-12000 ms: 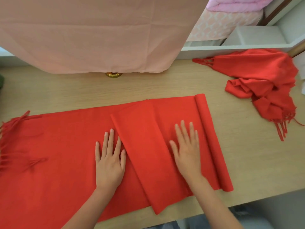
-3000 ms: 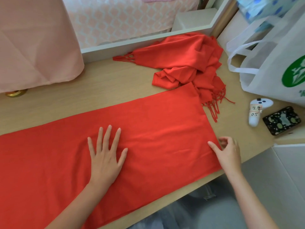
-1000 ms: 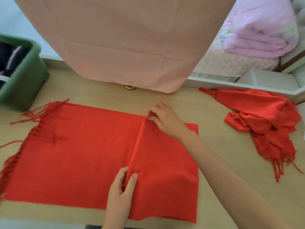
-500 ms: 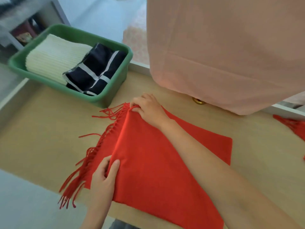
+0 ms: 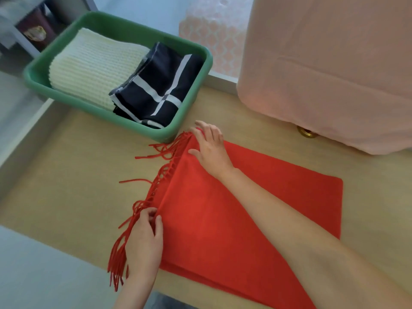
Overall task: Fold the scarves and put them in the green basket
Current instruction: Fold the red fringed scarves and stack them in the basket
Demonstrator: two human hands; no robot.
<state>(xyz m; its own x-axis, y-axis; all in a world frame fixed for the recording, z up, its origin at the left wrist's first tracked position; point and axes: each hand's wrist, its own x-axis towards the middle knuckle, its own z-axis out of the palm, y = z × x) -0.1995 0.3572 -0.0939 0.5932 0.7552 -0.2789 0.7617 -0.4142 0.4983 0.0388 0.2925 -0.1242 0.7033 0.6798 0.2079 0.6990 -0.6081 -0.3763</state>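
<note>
I see the red scarf (image 5: 211,230) folded on the table (image 5: 66,175), fringe just beside the green basket (image 5: 191,103) — left hand (image 5: 143,239) pinches its near corner, right hand (image 5: 209,148) lies flat on the far corner.

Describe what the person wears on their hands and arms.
Nothing is worn: the left hand and right hand are bare, with no gloves, rings or watch visible. The right forearm is uncovered with no sleeve in frame; little of the left arm shows.
</note>
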